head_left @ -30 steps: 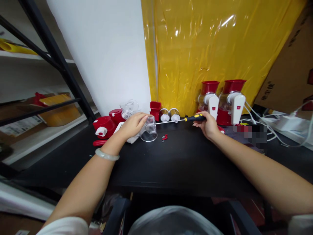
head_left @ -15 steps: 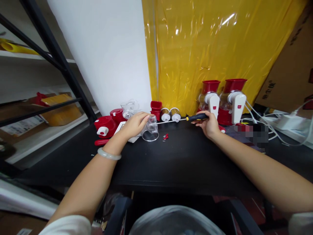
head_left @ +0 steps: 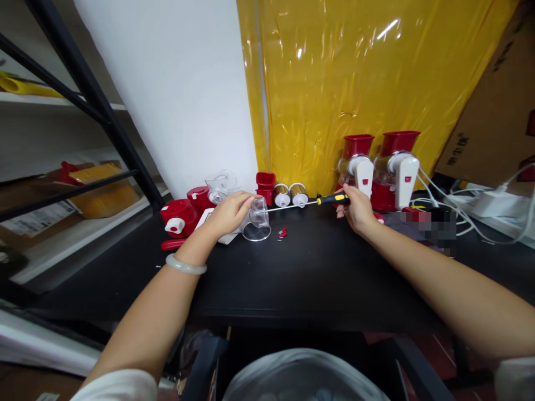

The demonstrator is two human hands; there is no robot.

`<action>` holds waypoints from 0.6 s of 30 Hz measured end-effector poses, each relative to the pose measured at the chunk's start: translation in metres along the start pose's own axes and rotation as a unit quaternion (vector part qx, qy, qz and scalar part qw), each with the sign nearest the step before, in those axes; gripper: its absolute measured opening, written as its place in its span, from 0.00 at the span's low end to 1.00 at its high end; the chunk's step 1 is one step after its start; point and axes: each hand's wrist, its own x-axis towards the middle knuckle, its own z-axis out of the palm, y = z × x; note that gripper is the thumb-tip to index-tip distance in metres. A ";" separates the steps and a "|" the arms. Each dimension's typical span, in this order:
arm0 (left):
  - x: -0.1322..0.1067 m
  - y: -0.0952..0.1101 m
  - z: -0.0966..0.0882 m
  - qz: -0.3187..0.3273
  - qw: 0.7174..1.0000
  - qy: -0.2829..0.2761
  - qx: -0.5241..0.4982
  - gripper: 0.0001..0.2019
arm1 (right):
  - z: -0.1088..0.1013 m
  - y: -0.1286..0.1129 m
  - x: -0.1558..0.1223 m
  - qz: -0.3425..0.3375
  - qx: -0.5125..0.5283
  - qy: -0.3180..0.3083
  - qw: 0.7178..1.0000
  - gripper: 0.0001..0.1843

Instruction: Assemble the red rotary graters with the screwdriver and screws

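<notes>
My left hand [head_left: 232, 214] is closed around a clear plastic housing [head_left: 257, 229] that lies on its side on the black table. My right hand [head_left: 355, 210] grips the black and yellow handle of a screwdriver [head_left: 332, 199]. The long shaft runs level to the left, and its tip reaches into the clear housing; what it touches there is too small to make out. In front of the housing lie small red pieces [head_left: 284, 232] with tiny metal bits. A white part [head_left: 228, 239] sits under my left hand, partly hidden by it.
Red bases [head_left: 179, 216], another clear housing [head_left: 221, 181], a red hopper [head_left: 265, 184] and two metal grater drums [head_left: 282, 195] stand behind. Two assembled rotary graters [head_left: 395, 172] and white cables [head_left: 460, 217] are at the right. A lined bin [head_left: 305, 362] stands below the table edge.
My right hand has shifted its grip on the screwdriver handle, whose yellow patch now shows turned differently. The left hand and the clear housing stay in place.
</notes>
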 end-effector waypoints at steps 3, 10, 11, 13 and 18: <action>0.000 0.001 0.000 0.000 1.000 -0.001 0.001 0.22 | 0.000 0.003 0.002 -0.010 -0.028 0.013 0.999 0.22; 0.000 0.000 0.000 0.002 1.000 0.002 0.003 0.21 | -0.002 0.000 0.000 0.030 0.042 -0.037 0.998 0.16; 0.000 0.000 0.000 0.002 1.000 0.001 0.002 0.21 | -0.003 -0.001 -0.001 0.026 0.046 -0.042 0.998 0.14; 0.000 -0.001 0.000 0.002 1.000 0.000 0.002 0.21 | -0.004 -0.001 -0.001 0.019 0.046 -0.043 0.998 0.13; 0.000 -0.001 0.001 0.004 1.000 0.001 0.001 0.21 | -0.004 -0.002 0.000 0.017 0.038 -0.034 0.999 0.10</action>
